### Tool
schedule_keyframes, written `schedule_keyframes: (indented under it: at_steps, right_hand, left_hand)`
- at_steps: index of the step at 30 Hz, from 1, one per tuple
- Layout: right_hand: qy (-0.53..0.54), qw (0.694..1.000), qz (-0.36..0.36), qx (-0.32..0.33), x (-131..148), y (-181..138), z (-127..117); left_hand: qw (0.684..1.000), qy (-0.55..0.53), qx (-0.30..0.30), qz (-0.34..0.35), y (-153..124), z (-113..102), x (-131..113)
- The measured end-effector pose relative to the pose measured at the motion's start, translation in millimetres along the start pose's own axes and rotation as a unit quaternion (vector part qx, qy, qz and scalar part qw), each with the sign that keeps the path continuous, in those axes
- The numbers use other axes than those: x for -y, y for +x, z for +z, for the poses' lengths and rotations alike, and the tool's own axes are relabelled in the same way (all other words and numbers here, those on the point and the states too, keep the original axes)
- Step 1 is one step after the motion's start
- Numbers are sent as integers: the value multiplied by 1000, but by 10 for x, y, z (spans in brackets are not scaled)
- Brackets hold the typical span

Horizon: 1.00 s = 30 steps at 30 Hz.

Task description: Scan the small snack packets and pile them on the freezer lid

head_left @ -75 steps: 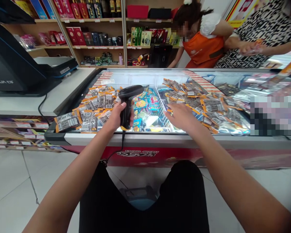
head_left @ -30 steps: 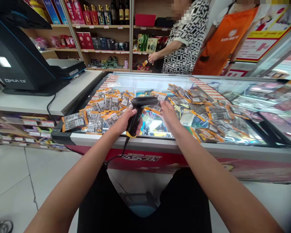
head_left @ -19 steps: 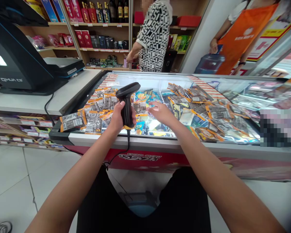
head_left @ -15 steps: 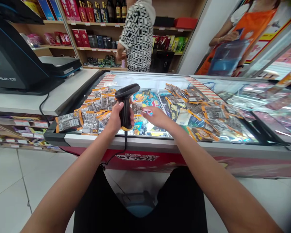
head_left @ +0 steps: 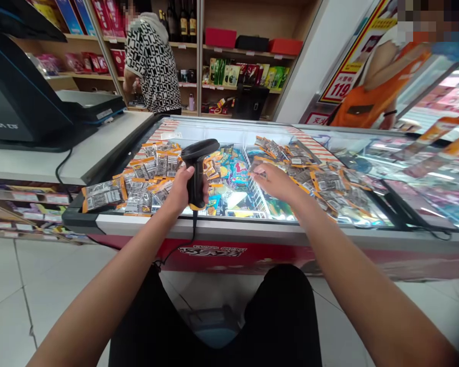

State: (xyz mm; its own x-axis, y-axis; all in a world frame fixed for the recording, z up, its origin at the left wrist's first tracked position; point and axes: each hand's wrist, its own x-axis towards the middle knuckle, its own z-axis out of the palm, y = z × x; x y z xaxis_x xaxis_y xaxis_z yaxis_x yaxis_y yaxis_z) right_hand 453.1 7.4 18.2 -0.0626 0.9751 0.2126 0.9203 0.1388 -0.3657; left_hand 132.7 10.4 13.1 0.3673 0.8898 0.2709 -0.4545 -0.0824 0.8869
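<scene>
My left hand [head_left: 181, 191] is wrapped around the handle of a black barcode scanner [head_left: 199, 153], held upright over the freezer's glass top. Its cable hangs down over the front edge. My right hand [head_left: 273, 182] is above the middle of the glass with its fingers bent together; whether anything sits at the fingertips I cannot make out. Orange-edged snack packets [head_left: 143, 188] with barcodes lie in a pile left of the scanner. More such packets [head_left: 331, 181] are heaped to the right of my right hand. One orange packet [head_left: 213, 167] shows just behind the scanner.
Beneath the glass of the chest freezer [head_left: 222, 226] are colourful bags and a white wire divider [head_left: 257, 196]. A checkout terminal [head_left: 26, 97] stands on the left counter [head_left: 42, 158]. Two people are beyond the freezer, one in a patterned top [head_left: 151, 66], one in an orange apron [head_left: 361, 104].
My right hand has moved right, away from the scanner. The scanner stays nearly in place in my left hand. The person in the patterned top has shifted left; the other person has moved too.
</scene>
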Motion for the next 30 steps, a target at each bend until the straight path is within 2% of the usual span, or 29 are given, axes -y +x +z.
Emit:
schedule_keyframes:
  at_steps: [3, 5, 7, 9, 11, 13, 16, 19, 21, 24, 26, 30]
  right_hand:
    - [67, 997, -4, -38, -16, -54, 29]
    - [66, 992, 49, -94, -52, -22, 66]
    - [46, 984, 129, -116, -86, 49, 92]
    - [42, 977, 197, -76, -96, 133, 89]
    - [55, 972, 228, -19, -75, 198, 57]
    - [90, 971, 222, 9, -34, 222, 14]
    - [212, 958, 192, 5, 37, 176, -22]
    - [353, 918, 177, -32, 104, 88, -2]
    - [406, 894, 178, -64, 157, 43, 27]
    - [440, 876, 168, -107, 258, 16, 72]
    - [448, 875, 139, -121, 332, 19, 108]
    - [451, 878, 89, -131, 466, 40, 214]
  left_hand:
    - [1000, 17, 12, -6, -9, 11, -8]
    - [999, 23, 25, -12, -15, 10, -11]
    - [999, 25, 39, -19, -19, 2, -10]
    - [998, 28, 52, -29, -22, -6, -7]
    - [997, 35, 65, -36, -25, -10, -6]
    - [996, 43, 72, -40, -30, -7, -8]
    - [996, 45, 74, -39, -39, 1, -20]
    - [993, 40, 95, -49, -53, 6, -39]
    - [988, 38, 132, -65, -66, 7, -53]
    - [973, 41, 203, -104, -95, 6, -69]
    - [962, 48, 236, -131, -115, 6, -77]
    - [956, 48, 250, -145, -132, 10, -86]
